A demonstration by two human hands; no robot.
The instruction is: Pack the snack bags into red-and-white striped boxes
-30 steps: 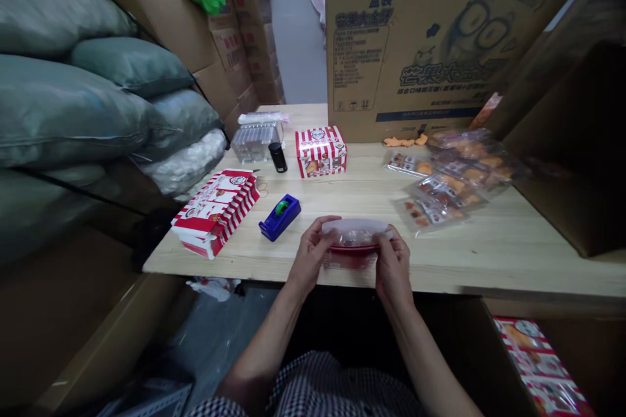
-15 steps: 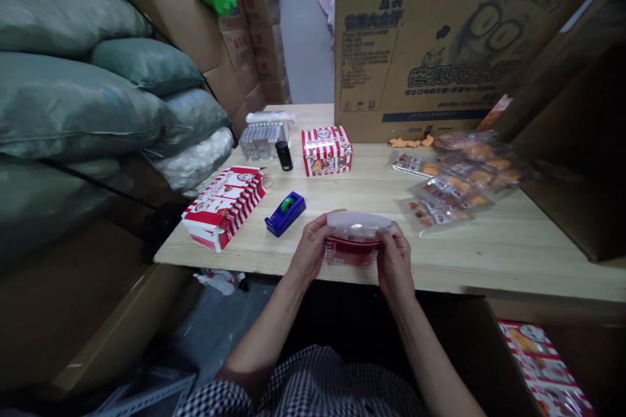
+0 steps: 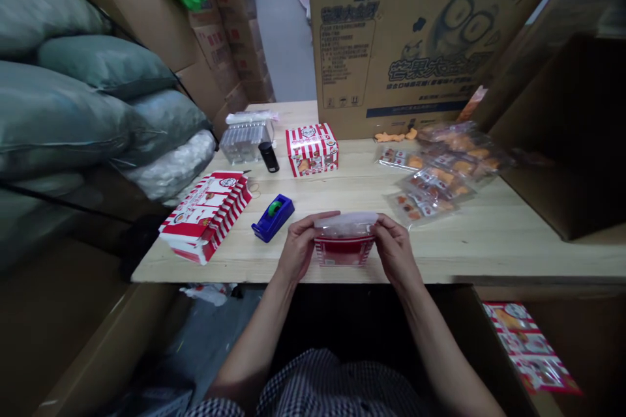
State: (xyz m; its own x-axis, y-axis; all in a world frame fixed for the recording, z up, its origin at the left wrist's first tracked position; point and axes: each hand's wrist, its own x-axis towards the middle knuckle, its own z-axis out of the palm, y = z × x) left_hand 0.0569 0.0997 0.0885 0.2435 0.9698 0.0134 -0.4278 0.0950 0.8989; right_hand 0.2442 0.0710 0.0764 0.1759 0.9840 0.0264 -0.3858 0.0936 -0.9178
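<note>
Between my hands, at the table's front edge, is a red-and-white striped carton (image 3: 343, 253) with its white flap (image 3: 348, 219) raised at the top. Clear plastic shows under the flap; what it belongs to I cannot make out. My left hand (image 3: 299, 244) pinches the carton's upper left corner. At the upper right corner, my right hand (image 3: 395, 249) grips it between thumb and fingers. A blue tape dispenser (image 3: 272, 218) with green tape lies to the left of my left hand. Clear packets of orange pieces (image 3: 423, 199) lie to the right.
A closed striped box (image 3: 312, 150) stands behind, beside a black cylinder (image 3: 268, 157) and clear plastic trays (image 3: 246, 141). Flattened striped cartons (image 3: 208, 212) lie at the left. A large cardboard box (image 3: 391, 32) stands at the back; another dark open box (image 3: 562, 143) is at the right.
The view has turned slightly to the right, so the table's things appear shifted left. Both hands keep their hold on the carton, whose striped front now shows more clearly.
</note>
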